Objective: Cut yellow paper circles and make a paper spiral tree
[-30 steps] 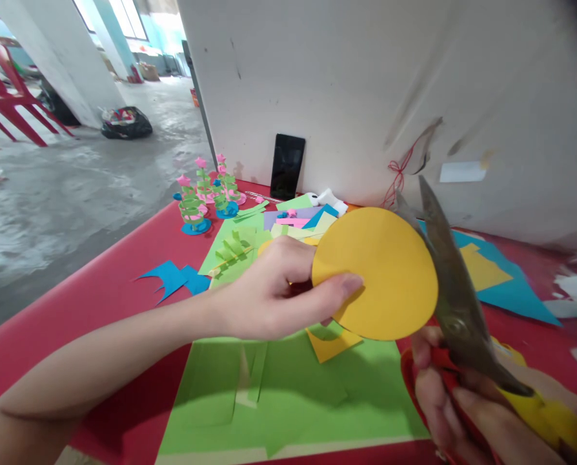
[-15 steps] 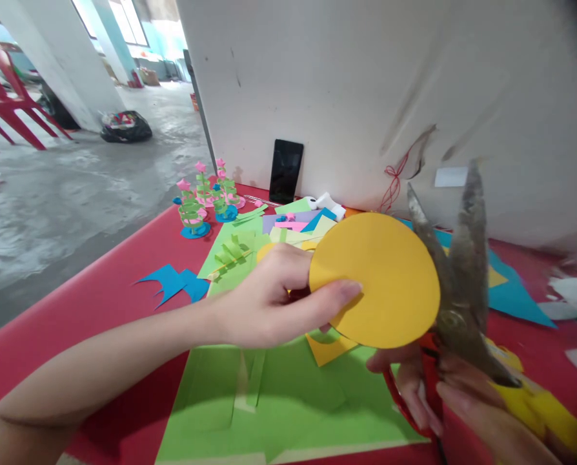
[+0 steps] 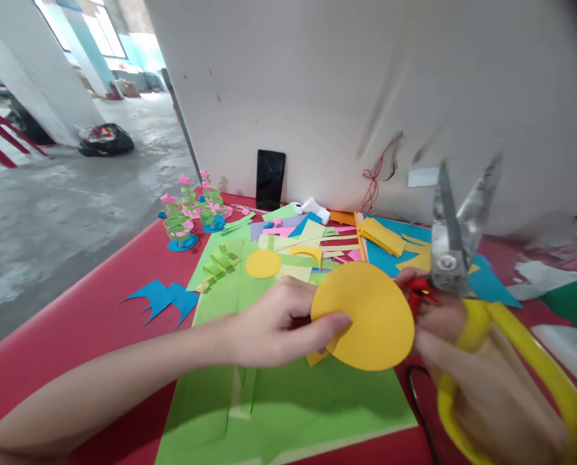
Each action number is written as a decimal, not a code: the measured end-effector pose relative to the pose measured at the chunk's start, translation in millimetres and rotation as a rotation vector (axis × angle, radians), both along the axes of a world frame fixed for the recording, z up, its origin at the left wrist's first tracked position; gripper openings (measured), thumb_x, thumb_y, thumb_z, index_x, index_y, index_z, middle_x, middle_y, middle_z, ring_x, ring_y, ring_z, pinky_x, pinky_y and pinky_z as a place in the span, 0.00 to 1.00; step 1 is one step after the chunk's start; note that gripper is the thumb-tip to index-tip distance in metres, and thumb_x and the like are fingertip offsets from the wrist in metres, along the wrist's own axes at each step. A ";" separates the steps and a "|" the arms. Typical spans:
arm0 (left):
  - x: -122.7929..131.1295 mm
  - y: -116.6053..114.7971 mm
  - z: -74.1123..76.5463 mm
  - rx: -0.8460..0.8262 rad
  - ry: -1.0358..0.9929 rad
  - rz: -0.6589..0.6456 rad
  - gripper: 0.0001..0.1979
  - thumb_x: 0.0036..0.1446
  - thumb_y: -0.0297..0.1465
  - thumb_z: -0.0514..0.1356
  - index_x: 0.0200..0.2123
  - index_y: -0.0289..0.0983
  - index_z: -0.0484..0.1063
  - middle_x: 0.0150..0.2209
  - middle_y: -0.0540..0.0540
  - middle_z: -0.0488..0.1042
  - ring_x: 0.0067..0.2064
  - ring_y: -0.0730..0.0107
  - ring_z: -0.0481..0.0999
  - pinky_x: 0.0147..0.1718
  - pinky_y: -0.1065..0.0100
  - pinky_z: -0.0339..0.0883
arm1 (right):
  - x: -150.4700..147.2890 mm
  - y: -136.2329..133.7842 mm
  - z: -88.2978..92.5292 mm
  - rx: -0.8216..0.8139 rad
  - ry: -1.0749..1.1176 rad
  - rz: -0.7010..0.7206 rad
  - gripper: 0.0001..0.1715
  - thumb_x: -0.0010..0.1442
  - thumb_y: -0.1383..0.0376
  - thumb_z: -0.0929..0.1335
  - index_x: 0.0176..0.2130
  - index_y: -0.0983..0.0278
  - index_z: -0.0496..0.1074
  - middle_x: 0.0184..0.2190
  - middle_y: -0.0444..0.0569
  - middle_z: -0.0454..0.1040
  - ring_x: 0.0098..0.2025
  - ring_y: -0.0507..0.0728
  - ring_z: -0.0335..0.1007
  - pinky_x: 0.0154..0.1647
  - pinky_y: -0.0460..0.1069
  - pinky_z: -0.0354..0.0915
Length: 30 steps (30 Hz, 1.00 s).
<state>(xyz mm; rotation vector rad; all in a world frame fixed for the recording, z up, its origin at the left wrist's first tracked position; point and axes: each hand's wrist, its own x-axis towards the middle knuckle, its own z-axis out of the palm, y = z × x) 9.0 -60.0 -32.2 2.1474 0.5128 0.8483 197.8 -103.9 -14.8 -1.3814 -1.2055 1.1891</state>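
My left hand [image 3: 288, 323] is closed on a yellow paper circle [image 3: 375, 323], thumb on top and fingers hidden beneath. At the disc's right edge, my right hand [image 3: 477, 368] is wrapped around yellow-handled scissors [image 3: 448, 261]. Their metal blades are spread and point up, apart from the paper. A red piece [image 3: 418, 290], perhaps a second handle, also shows at the right fingers; its kind is unclear. Under my hands lies a green paper sheet [image 3: 327, 410]. A smaller yellow circle [image 3: 263, 264] rests on it to the left.
Blue paper scraps [image 3: 160, 300] lie on the red table [image 3: 99, 323]. Several small paper trees [image 3: 179, 226] stand at the back left. A phone [image 3: 270, 179] leans against the white panel [image 3: 293, 84]. Folded yellow paper [image 3: 381, 236] sits on a blue sheet [image 3: 499, 278].
The scissors have moved up beside the circle and turned, with the yellow handles coming into fuller view. The yellow circle has shifted slightly down. The camera view has swung right.
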 end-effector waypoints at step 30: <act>8.2 10.4 -18.2 -0.448 -0.041 -0.119 0.15 0.56 0.38 0.57 0.25 0.33 0.71 0.24 0.49 0.69 0.27 0.76 0.64 0.27 0.74 0.58 | 9.8 2.5 -3.9 -0.009 0.340 -0.045 0.14 0.47 0.65 0.72 0.36 0.57 0.67 0.27 0.38 0.69 0.26 0.49 0.65 0.20 0.39 0.62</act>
